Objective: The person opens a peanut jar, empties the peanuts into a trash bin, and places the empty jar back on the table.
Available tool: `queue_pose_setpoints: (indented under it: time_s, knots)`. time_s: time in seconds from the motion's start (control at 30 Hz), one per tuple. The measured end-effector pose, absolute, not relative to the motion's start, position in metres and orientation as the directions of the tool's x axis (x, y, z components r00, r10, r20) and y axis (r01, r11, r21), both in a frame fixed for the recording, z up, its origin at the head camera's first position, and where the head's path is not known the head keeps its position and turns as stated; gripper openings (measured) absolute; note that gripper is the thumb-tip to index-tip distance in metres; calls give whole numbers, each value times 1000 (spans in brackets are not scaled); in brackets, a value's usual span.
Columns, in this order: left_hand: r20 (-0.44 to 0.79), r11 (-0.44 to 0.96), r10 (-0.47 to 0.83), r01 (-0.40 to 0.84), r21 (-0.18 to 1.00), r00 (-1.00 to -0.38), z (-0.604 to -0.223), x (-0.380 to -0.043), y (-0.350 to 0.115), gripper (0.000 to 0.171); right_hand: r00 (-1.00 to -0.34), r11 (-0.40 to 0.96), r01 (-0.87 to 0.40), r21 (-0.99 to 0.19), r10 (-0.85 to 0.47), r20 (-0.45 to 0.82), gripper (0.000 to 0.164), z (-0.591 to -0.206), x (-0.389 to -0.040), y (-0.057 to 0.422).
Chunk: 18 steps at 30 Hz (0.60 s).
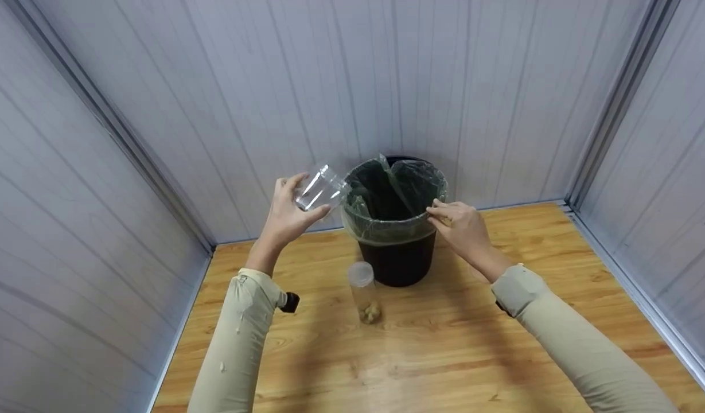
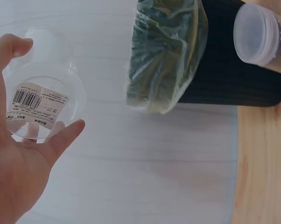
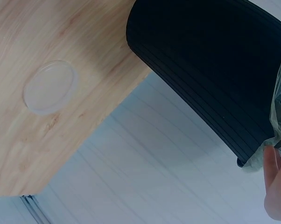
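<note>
My left hand (image 1: 289, 215) grips a clear plastic jar (image 1: 319, 189) between thumb and fingers, tilted towards the left rim of the black bin (image 1: 398, 264). In the left wrist view a white barcode label (image 2: 36, 105) shows on the jar's base; no contents are visible in it. A translucent green bag (image 1: 381, 230) lines the bin and folds over its rim. On the right side of that rim, my right hand (image 1: 462, 226) pinches the bag's edge between thumb and fingers.
A lidded clear jar (image 1: 362, 293) with pale yellowish pieces at its bottom stands before the bin on the wood-grain surface (image 1: 415, 367). In the right wrist view a round clear lid (image 3: 51, 87) lies flat on that surface. Pale panel walls (image 1: 260, 86) enclose the back and sides.
</note>
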<state>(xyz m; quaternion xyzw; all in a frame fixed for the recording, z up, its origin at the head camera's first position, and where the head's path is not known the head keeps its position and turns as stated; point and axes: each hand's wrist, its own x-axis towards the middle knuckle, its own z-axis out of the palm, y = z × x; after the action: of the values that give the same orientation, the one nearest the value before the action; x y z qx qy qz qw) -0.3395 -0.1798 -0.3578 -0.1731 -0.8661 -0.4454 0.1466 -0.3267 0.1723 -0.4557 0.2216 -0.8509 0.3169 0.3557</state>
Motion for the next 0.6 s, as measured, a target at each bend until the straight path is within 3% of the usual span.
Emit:
queue_pose_setpoints:
  time_s: [0.27,0.6]
  knots:
    - [431,527,136,434,731,-892,-374,-331,-194,82,-615,690,-636,-345,-185,766,22,-461,-322,176]
    - [395,366,122,411,835,-910,-379,-318,-203,74,-618,678,-649,-345,-205,759,21,-454,-323,179]
